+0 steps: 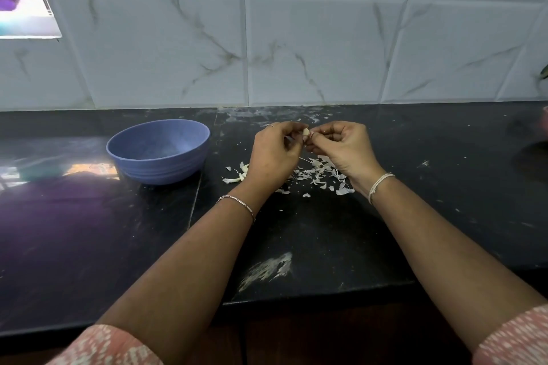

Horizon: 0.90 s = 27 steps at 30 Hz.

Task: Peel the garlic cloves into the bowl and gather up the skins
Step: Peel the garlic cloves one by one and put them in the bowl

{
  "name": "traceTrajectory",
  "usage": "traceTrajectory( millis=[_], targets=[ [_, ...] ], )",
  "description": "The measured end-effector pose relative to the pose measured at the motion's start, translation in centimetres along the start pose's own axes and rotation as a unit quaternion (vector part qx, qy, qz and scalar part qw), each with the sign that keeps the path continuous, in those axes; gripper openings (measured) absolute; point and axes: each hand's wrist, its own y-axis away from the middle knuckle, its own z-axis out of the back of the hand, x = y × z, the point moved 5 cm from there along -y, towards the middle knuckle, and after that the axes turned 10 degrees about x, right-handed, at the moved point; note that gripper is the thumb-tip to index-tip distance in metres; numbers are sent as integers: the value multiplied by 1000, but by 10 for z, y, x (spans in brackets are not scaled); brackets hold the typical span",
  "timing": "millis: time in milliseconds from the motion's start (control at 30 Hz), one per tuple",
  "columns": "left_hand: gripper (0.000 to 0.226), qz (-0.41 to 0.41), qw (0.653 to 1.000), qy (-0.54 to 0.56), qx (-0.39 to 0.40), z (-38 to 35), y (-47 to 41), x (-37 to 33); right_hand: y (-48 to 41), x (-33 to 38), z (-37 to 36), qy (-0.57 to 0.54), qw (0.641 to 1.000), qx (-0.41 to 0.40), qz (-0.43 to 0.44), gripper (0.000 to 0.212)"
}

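Head: garlic skins [318, 170], black counter [326, 231], marbled tiles [320, 44]

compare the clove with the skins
The clove is pinched between the left hand and right hand above the counter; the skins lie loose on it. The clove is one small lump; the skins are many thin scattered flakes. Both are pale.

- The countertop [326, 246] fills the lower half of the frame, and the tiled wall [296, 38] stands behind it across the upper half.
- The bowl [158, 151] sits on the countertop, left of centre.
- The left hand [274, 154] and right hand [345, 145] meet at centre, pinching a garlic clove [305, 131] between them.
- The skins [320, 175] lie on the countertop beneath both hands.
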Motion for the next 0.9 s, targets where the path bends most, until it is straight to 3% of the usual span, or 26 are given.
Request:
traceTrajectory(
  millis=[200, 467, 900],
  targets=[
    [18, 19, 1000, 22, 5, 0, 0, 1, -1, 0, 0, 22, 1000, 1, 13, 4],
    [19, 25, 999, 20, 11, 0, 1, 1, -5, 1, 3, 213, 973, -46, 72, 8],
    [22, 50, 998, 48, 11, -1, 3, -2, -3, 4, -3, 271, 959, -33, 75, 3]
  ],
)
